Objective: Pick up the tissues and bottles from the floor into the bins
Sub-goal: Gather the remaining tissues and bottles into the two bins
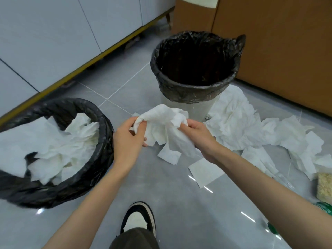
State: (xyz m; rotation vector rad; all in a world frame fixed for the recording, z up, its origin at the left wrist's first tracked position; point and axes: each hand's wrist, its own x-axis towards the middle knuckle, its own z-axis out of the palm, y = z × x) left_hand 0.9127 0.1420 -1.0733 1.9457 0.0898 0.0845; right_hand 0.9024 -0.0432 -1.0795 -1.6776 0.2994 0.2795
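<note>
Both hands hold one crumpled bunch of white tissues (163, 124) above the floor, between the two bins. My left hand (128, 134) grips its left end and my right hand (198, 135) grips its right side. The left bin (100, 115), lined with a black bag, holds several white tissues. The far bin (156, 69), also black-lined, looks dark inside. More tissues (239, 123) lie strewn on the floor to the right. A clear plastic bottle (283, 182) with a green label lies at the right edge, partly behind my right forearm.
White cabinets (53, 33) with a yellow base strip run along the left. A brown wooden panel (287, 42) stands behind the far bin. A beige textured object (324, 186) lies at the right edge. My shoe (138, 218) stands on the grey tiled floor at the bottom centre.
</note>
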